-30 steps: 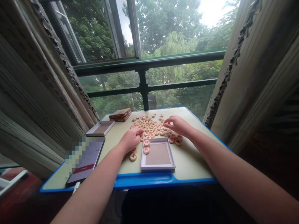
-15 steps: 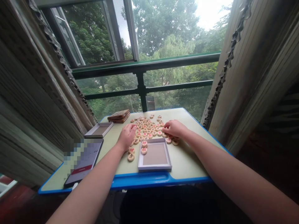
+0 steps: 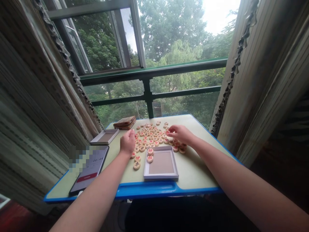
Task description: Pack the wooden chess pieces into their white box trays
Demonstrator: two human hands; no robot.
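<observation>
Round wooden xiangqi pieces [image 3: 151,137] with red or black characters lie spread over the middle of the table. My right hand [image 3: 180,133] is over the right side of the spread, its thumb and fingers pinched at a red-marked piece [image 3: 167,132]. At the left edge my left hand [image 3: 127,142] is closed; whatever its curled fingers hold is hidden. In front of me is a shallow open box [image 3: 161,176], with two red-marked pieces, one [image 3: 150,151] above the other [image 3: 150,159], along its left side. A black-marked piece [image 3: 136,165] lies left of the box.
A second shallow box part [image 3: 105,137] sits at the left, near a stack of brown flat boxes [image 3: 125,122]. A tablet [image 3: 90,170] showing a timer lies on the left of the blue-edged table [image 3: 193,180]. Curtains and a railed window surround the far side.
My left hand has drawn slightly left and its fingers are curled tighter. My right hand stays at nearly the same spot over the pieces. The view has shifted a little.
</observation>
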